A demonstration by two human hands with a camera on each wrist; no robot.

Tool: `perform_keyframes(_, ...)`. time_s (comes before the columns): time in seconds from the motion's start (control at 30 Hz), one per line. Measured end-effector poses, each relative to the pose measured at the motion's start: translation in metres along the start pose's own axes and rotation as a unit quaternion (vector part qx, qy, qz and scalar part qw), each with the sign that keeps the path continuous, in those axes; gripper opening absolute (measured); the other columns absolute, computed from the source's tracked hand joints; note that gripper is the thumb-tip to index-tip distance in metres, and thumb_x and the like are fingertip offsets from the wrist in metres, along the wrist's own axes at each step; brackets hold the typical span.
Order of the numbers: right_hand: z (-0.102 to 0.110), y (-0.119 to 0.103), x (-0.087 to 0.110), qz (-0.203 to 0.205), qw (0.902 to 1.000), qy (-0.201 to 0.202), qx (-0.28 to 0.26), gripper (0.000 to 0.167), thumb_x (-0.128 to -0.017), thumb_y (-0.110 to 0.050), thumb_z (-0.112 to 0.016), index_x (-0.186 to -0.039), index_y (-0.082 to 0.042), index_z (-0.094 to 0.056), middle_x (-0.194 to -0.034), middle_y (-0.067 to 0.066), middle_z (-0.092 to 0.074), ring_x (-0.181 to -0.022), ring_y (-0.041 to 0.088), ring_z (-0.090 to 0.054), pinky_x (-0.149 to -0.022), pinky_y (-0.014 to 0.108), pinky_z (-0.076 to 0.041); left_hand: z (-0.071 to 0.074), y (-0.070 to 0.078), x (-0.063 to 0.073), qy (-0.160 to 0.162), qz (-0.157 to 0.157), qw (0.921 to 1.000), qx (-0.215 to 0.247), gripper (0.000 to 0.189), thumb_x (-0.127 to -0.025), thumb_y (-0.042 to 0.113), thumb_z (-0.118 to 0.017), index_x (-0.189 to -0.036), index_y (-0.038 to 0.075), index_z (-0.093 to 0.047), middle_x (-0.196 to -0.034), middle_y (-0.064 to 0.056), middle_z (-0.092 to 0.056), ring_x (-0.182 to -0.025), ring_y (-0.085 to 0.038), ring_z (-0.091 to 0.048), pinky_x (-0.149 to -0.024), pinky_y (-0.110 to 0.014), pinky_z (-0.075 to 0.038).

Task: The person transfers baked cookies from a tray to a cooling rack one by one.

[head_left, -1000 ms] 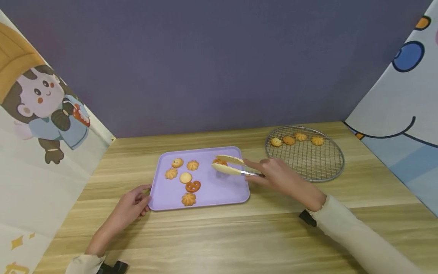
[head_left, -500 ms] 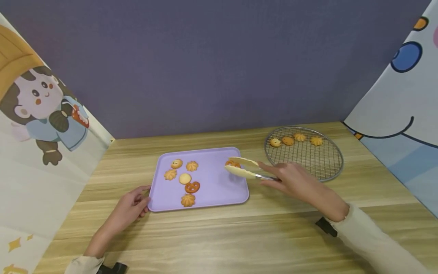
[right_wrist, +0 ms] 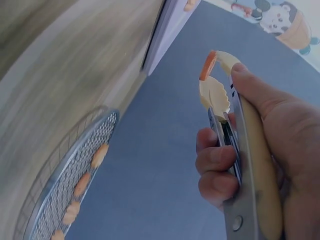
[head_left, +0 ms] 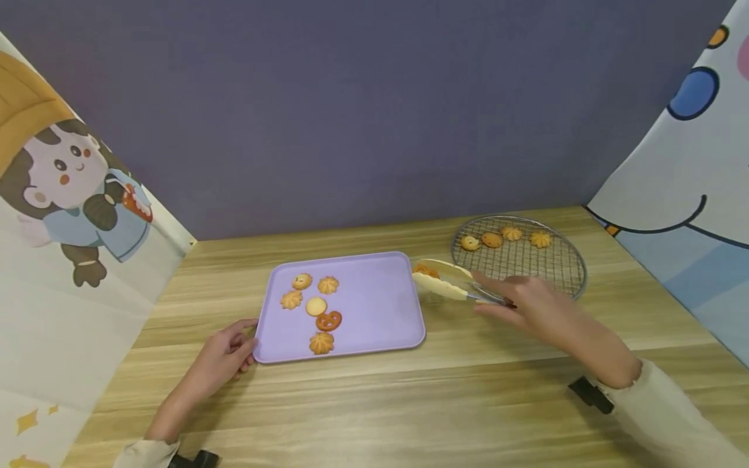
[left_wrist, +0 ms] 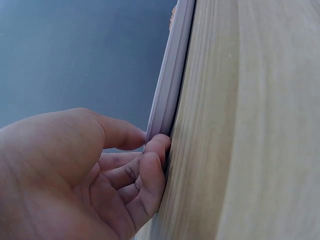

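Observation:
In my right hand (head_left: 538,309) I grip a pair of tongs (head_left: 445,288) with cream tips and metal arms. Between the tips is a pretzel (head_left: 426,270), held in the air just past the tray's right edge; the right wrist view shows the pretzel (right_wrist: 208,65) edge-on. My left hand (head_left: 219,357) pinches the left front corner of the purple tray (head_left: 374,312), thumb above and fingers curled beneath the rim in the left wrist view. On the tray lie several cookies, among them a round plain cookie (head_left: 316,306), and another pretzel (head_left: 329,321).
A round wire cooling rack (head_left: 526,266) stands at the back right, with several cookies along its far side, one a flower-shaped cookie (head_left: 541,240). A dark wall (head_left: 374,117) rises behind the wooden table (head_left: 351,409). Printed panels flank both sides.
My right hand has carried the tongs and pretzel to the right, from over the tray to beyond its right edge. The left hand stays at the tray corner.

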State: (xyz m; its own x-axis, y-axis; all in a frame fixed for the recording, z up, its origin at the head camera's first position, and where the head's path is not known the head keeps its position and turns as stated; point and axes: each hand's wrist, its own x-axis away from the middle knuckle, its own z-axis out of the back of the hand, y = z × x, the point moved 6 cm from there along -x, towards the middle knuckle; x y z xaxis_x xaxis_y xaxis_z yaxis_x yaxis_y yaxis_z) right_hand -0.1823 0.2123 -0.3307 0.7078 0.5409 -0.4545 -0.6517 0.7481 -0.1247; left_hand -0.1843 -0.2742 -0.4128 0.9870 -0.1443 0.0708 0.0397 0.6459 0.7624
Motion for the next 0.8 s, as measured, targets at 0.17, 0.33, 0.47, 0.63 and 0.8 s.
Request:
perform_keyframes(0.17,0.003,0.011,0.000,0.006,0.9997,0.011,0.020,0.052,-0.085,-0.031,-0.078,-0.129,-0.007,-0.067,-0.058,-0.007,-0.054,-0.047,-0.004,-0.036,-0.044,0.020,-0.039,-0.001,-0.003,0.000,0.001,0.001,1.0000,0.002,0.045,-0.100,0.004,-0.056,-0.143,-0.006,-0.044,-0.074,-0.008,-0.060,-0.059,-0.014,-0.058,-0.046,-0.028,-0.052)
perform_keyframes(0.33,0.002,0.024,0.002,-0.019,0.9993,0.001,0.031,0.053,-0.085,-0.032,-0.078,-0.130,-0.007,-0.066,-0.055,-0.008,-0.049,-0.045,-0.002,-0.032,-0.042,0.021,-0.035,-0.001,-0.003,-0.001,0.001,-0.001,1.0000,0.000,0.044,-0.100,0.004,-0.056,-0.142,-0.006,-0.045,-0.074,-0.008,-0.060,-0.058,-0.014,-0.057,-0.046,-0.028,-0.052)
perform_keyframes(0.47,0.002,0.036,0.004,-0.044,0.9982,-0.008,0.040,0.055,-0.085,-0.032,-0.078,-0.132,-0.006,-0.065,-0.052,-0.009,-0.043,-0.043,0.000,-0.027,-0.040,0.021,-0.028,-0.001,-0.002,-0.001,-0.001,-0.002,1.0000,-0.003,0.044,-0.100,0.004,-0.056,-0.142,-0.006,-0.045,-0.074,-0.008,-0.059,-0.058,-0.014,-0.057,-0.046,-0.028,-0.052)
perform_keyframes(0.63,0.002,0.051,0.007,-0.072,0.9960,-0.029,0.044,0.057,-0.088,-0.036,-0.075,-0.134,-0.005,-0.063,-0.047,-0.013,-0.034,-0.040,0.002,-0.025,-0.040,0.023,-0.029,-0.001,0.000,-0.001,-0.002,-0.002,1.0000,-0.003,0.045,-0.100,0.004,-0.056,-0.142,-0.007,-0.044,-0.074,-0.008,-0.059,-0.058,-0.014,-0.057,-0.047,-0.028,-0.052)
perform_keyframes(0.8,0.001,0.064,0.010,-0.096,0.9933,-0.053,0.037,0.058,-0.091,-0.039,-0.071,-0.135,-0.003,-0.061,-0.046,-0.013,-0.035,-0.040,0.003,-0.030,-0.046,0.027,-0.039,-0.001,0.000,0.000,-0.002,-0.002,1.0000,-0.005,0.045,-0.100,0.004,-0.056,-0.142,-0.007,-0.044,-0.073,-0.008,-0.059,-0.058,-0.014,-0.057,-0.047,-0.028,-0.052)
